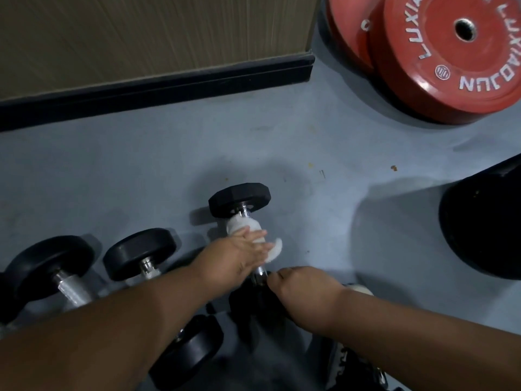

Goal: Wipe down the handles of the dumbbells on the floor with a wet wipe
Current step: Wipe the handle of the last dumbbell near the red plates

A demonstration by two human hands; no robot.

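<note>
Right now the left hand (244,251) has the wet wipe (253,235) wrapped around the chrome handle (248,221) of the dumbbell (239,200) lying near the middle of the floor (197,153), its fingers curled over the cloth. The right hand (298,286) clamps down on that dumbbell's near end, fingers curled over the black head as if to steady it.

That handle's long axis runs from about five o'clock, by the right hand, up to eleven o'clock, where the far head sits. The left hand is the nearer one to the unwiped stretch of bare metal just below the far head, so the next stroke probably slides along that line toward eleven o'clock.

Two more dumbbells (56,263) lie at nine o'clock, handles bare. Red plates (451,66) lean at one o'clock.
</note>
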